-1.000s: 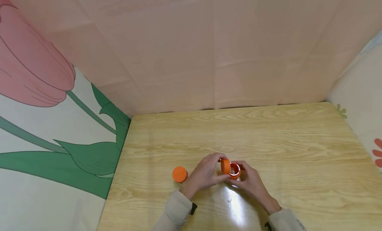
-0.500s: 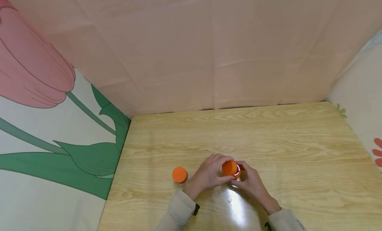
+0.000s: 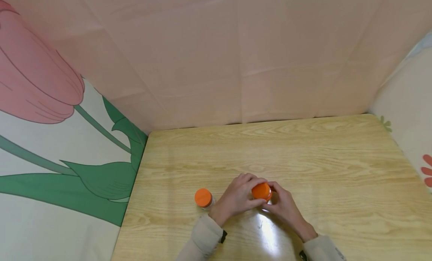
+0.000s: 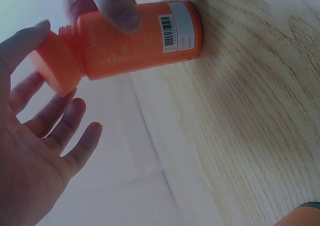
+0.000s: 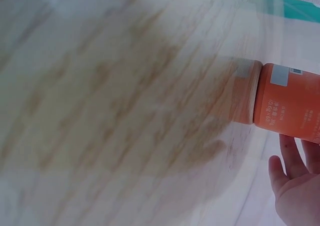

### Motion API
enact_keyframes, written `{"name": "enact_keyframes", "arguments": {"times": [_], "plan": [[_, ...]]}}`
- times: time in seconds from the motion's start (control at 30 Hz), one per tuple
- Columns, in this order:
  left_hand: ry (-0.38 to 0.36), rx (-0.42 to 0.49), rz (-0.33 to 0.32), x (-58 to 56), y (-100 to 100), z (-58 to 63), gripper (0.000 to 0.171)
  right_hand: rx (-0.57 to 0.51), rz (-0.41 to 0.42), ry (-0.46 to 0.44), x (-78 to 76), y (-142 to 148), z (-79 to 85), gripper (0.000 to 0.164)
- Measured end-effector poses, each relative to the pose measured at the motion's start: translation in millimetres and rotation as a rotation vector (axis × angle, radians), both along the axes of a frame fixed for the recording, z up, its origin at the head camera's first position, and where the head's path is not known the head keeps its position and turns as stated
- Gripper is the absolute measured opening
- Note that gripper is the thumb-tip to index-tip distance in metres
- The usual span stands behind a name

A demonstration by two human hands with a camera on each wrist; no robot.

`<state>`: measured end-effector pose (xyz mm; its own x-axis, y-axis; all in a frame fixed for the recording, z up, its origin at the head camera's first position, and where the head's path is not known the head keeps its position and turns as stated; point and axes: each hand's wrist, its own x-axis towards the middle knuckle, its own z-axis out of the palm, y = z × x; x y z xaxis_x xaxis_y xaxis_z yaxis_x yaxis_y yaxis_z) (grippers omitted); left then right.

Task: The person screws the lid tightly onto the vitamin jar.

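An orange pill bottle [image 4: 130, 46] with a white barcode label stands upright on the table. My left hand [image 3: 236, 196] pinches its orange cap [image 4: 56, 65] between thumb and fingers. The cap rests over the bottle's mouth at a slight tilt, and some neck thread shows on one side in the left wrist view. Around the bottle's side, my right hand [image 3: 287, 206] grips with thumb and fingers. From the head view the cap hides the mouth and most of the body. White print shows on the orange body [image 5: 287, 104] in the right wrist view.
A second bottle with an orange cap [image 3: 203, 197] stands on the wooden table [image 3: 303, 152], left of my left wrist. A pink sheet [image 3: 195, 66] hangs behind the table's far edge. Flower-printed panels [image 3: 101, 171] stand at both sides.
The cap was held on edge beside the open mouth, with contents showing inside. My left hand has turned it flat and moved it right over the mouth. The right hand stays in place.
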<state>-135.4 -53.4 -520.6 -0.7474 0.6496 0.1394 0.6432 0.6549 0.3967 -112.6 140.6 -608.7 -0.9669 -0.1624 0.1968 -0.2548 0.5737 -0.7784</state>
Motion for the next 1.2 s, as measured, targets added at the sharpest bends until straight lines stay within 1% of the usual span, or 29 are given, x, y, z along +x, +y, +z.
{"name": "enact_keyframes", "arguments": {"times": [0.4, 0.6, 0.93, 1.2], "plan": [[0.011, -0.064, 0.017, -1.1, 7.4, -4.1, 0.055, 0.001, 0.009, 0.029, 0.1, 0.1, -1.7, 0.062], [0.019, -0.075, 0.017, -1.0, 9.1, -3.5, 0.054, -0.009, 0.012, 0.001, -0.2, 0.4, -1.1, 0.062], [0.034, -0.097, 0.003, -2.4, 10.1, -1.4, 0.054, -0.014, 0.022, -0.02, -0.3, 1.1, -1.4, 0.063], [0.026, -0.136, -0.009, -4.5, 11.5, 0.4, 0.052, -0.007, 0.018, 0.001, -0.5, 1.2, -2.2, 0.063]]}}
